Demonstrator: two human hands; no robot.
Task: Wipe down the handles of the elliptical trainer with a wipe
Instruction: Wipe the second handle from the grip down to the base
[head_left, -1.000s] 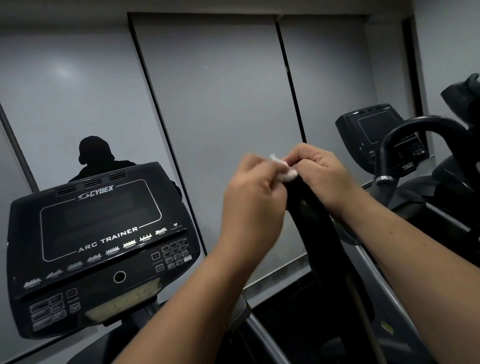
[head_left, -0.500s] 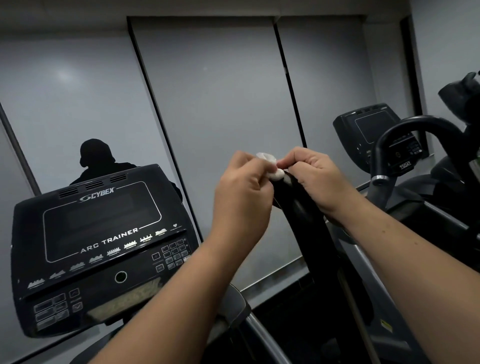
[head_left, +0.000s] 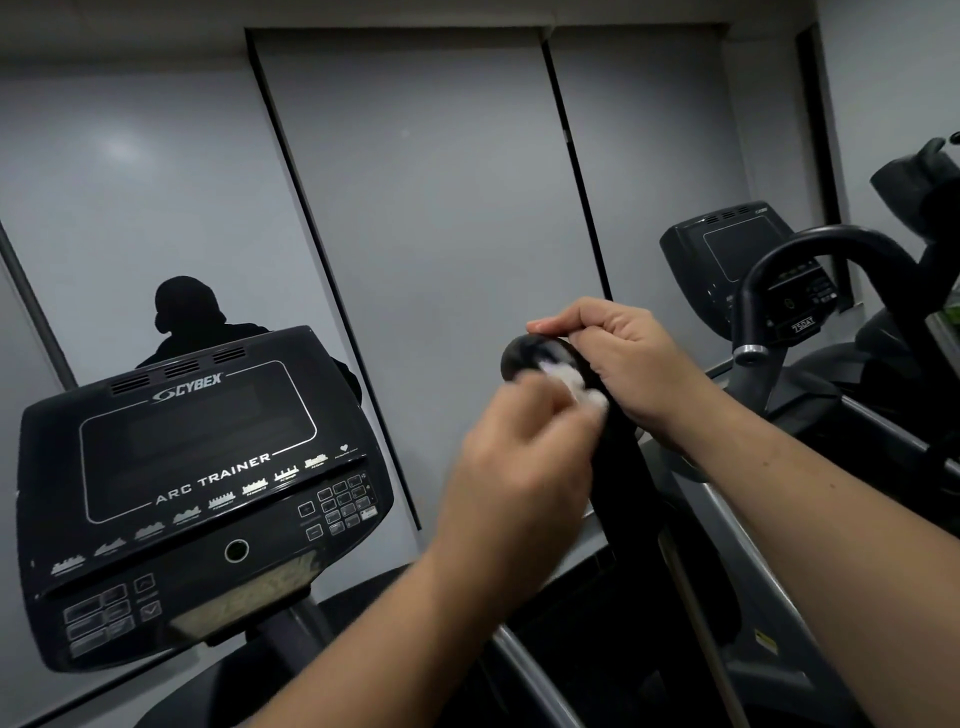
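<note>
Head view. Right hand (head_left: 631, 364) grips the upper part of the black handle (head_left: 621, 467) of the elliptical trainer, its fingers (head_left: 566, 326) curled over the grip just below the rounded end cap (head_left: 524, 358). The cap itself is uncovered and faces left of the hand.

Left hand (head_left: 519, 467) is motion-blurred. It holds a small white wipe (head_left: 576, 382) against the near side of the handle, just under the cap and touching the right hand's palm side. The left hand's fingers look curled round the wipe; the exact pinch cannot be resolved through the blur.

Handle shaft runs down and to the right, between the two forearms.

Console (head_left: 197, 493) marked CYBEX ARC TRAINER sits lower left, screen dark. Grey panelled wall (head_left: 441, 182) behind. A second machine's console (head_left: 737, 260) and curved black bar (head_left: 831, 244) stand at right.
</note>
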